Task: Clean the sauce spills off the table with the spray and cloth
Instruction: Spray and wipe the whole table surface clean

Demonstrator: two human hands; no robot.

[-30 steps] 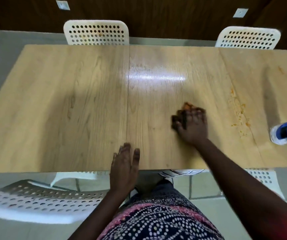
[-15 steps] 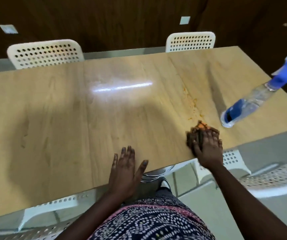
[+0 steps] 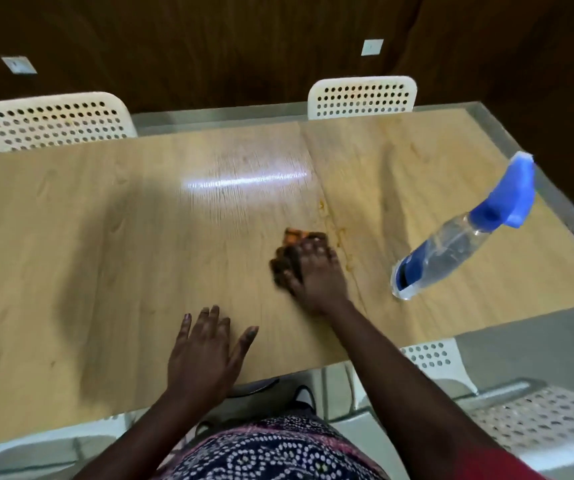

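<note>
My right hand grips a bunched dark cloth with an orange-stained edge and holds it down on the wooden table. Thin orange sauce smears run along the table seam just right of the cloth, with a small spot farther back. A clear spray bottle with a blue trigger head stands on the table to the right, apart from both hands. Near the front edge my left hand rests flat on the table, fingers spread.
Two white perforated chairs stand behind the table's far edge. Another white chair is at my near right, and a chair seat shows under the front left edge. The table's right end lies just beyond the bottle.
My right hand has slid the cloth from the front edge away from me, along the sauce smear. The left hand stays flat on the table. The view has shifted slightly.
</note>
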